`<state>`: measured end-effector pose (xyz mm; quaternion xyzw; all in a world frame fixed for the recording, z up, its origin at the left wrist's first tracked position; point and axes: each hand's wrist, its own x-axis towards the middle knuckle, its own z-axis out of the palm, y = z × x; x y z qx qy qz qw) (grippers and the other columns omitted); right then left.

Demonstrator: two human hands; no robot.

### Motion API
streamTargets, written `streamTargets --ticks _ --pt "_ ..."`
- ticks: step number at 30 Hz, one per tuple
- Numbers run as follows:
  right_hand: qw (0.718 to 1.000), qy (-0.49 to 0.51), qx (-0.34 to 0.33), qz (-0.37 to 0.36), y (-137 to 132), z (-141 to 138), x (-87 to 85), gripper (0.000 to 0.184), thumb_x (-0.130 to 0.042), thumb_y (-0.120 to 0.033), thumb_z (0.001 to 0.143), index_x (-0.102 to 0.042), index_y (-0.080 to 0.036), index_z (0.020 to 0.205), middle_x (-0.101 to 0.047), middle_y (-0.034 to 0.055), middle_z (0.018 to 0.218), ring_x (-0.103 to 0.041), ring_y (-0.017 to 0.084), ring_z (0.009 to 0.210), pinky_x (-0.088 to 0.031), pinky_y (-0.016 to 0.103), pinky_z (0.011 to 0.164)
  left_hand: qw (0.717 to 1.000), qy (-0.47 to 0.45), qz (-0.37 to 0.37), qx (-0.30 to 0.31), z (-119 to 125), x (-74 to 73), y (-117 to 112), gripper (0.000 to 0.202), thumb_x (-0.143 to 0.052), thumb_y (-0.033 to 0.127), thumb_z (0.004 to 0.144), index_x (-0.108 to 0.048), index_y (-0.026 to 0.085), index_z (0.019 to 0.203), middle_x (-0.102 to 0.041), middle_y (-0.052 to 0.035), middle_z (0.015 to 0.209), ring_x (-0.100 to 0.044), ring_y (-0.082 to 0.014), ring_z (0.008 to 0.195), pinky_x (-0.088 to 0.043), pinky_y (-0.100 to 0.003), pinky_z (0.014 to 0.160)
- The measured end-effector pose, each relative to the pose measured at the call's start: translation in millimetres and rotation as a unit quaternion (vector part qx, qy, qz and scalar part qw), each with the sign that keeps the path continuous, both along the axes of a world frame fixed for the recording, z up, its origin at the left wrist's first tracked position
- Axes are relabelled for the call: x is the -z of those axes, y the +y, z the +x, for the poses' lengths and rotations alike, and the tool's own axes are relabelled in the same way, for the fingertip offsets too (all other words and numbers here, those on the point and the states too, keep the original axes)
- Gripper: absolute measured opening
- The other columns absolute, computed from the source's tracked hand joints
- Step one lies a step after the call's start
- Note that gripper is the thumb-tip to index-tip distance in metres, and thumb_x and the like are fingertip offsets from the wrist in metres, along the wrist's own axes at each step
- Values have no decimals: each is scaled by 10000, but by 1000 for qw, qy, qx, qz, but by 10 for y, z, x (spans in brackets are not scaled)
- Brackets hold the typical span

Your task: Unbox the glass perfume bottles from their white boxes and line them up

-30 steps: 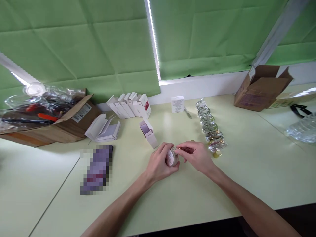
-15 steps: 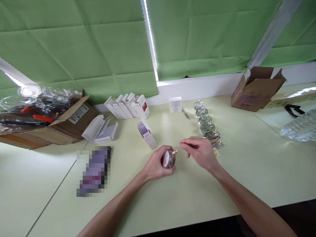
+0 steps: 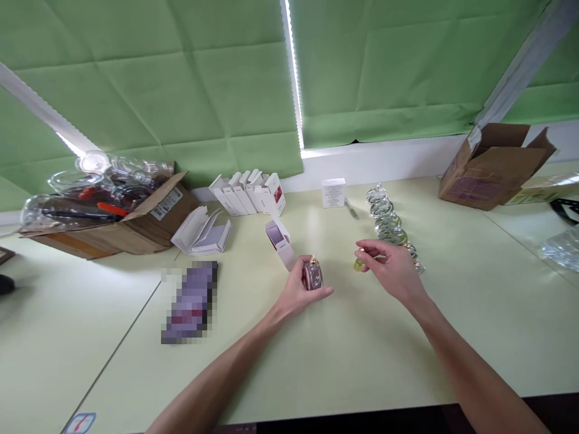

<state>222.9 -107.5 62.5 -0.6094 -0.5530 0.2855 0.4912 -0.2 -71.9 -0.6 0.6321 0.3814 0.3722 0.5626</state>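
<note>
A small perfume bottle (image 3: 313, 276) of clear glass, with pinkish contents and a gold-and-white nozzle on top, stands upright in my left hand (image 3: 296, 292). The fingers wrap behind the bottle, while the thumb sticks out to the right in front of it. To the right, my right hand (image 3: 392, 268) pinches a yellow-gold cap (image 3: 359, 264) between thumb and fingertips, apart from the bottle. Past that hand runs a row of shiny clear glass bottles (image 3: 383, 216), its near end partly hidden by my fingers. An opened white box (image 3: 281, 244) lies just behind my left hand.
White cartons (image 3: 248, 194) line up by the wall, near a printed white box (image 3: 333, 193) and a small tube (image 3: 351, 209). A carton full of plastic-wrapped items (image 3: 113, 226) stands left, beside folded white card (image 3: 203, 232) and a blurred purple item (image 3: 192, 301). An open brown box (image 3: 491, 169) sits right.
My right hand has moved right, and the yellow-gold cap that lay by the glass row is now in its fingers. The bottle has turned from tilted to upright. The view has shifted left.
</note>
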Motion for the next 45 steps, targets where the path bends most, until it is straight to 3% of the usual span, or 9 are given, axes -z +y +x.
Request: streamTargets --ticks 2,6,13,18,22,29,34,40,45 --pt "1000 8 5 -13 20 49 -13 278 -703 -423 795 -750 -179 922 -738 47 756 -689 175 541 -596 312 552 998 -47 -42 -2 32 15 -1 672 -814 585 624 -476 228 1082 -510 45 790 -482 -99 589 -411 -232 499" --pt "999 -39 -23 -11 24 109 -33 277 -675 -448 822 -757 -185 847 -734 50 744 -681 178 597 -574 304 561 992 -99 -85 5 87 -19 -33 642 -547 773 805 -529 200 1095 -494 27 749 -452 -99 536 -409 -243 432" --pt "974 -201 -102 -25 -10 141 1 198 -610 -350 884 -732 -224 792 -717 47 936 -650 164 710 -521 316 645 975 -174 -140 1 99 -28 3 473 -641 622 859 -546 191 1027 -557 14 766 -554 -112 652 -547 -285 593" --pt "954 -281 -96 -37 -24 109 13 205 -576 -309 909 -706 -218 778 -699 53 1053 -638 158 690 -472 315 649 974 -142 -167 -49 117 -69 48 537 -811 515 739 -510 198 1051 -653 -4 833 -649 -150 739 -601 -336 665" --pt "935 -336 -105 -49 -39 84 26 226 -557 -261 920 -715 -212 766 -685 72 1151 -657 173 735 -461 321 692 981 -99 -146 -74 162 -93 64 538 -824 494 716 -550 177 1054 -668 -23 860 -666 -179 749 -637 -386 634" --pt "911 -392 -102 -76 -48 66 59 252 -527 -208 941 -741 -196 808 -663 92 1226 -682 201 807 -430 315 674 986 -114 -101 -75 237 -11 150 533 -813 466 733 -546 180 1096 -683 -78 1061 -693 -211 898 -612 -410 800" --pt "915 -390 -93 -55 -61 60 41 253 -524 -232 959 -718 -201 800 -686 72 1086 -670 187 783 -414 306 659 987 -88 -33 -126 448 -27 430 469 -815 395 712 -554 197 1048 -685 -47 1011 -665 -191 931 -561 -336 806" --pt "902 -412 -94 -91 -90 17 -29 239 -527 -245 970 -710 -187 828 -682 63 947 -665 201 806 -384 312 647 985 -46 84 -144 875 1 997 367 -812 293 672 -612 174 955 -681 -32 900 -635 -162 833 -494 -275 750" --pt "891 -421 -124 -115 -116 -28 -65 237 -527 -234 975 -693 -178 815 -677 51 915 -647 174 773 -357 298 643 989 -79 66 -105 1130 94 1366 417 -829 310 615 -573 184 919 -673 -1 791 -631 -147 716 -493 -263 665"
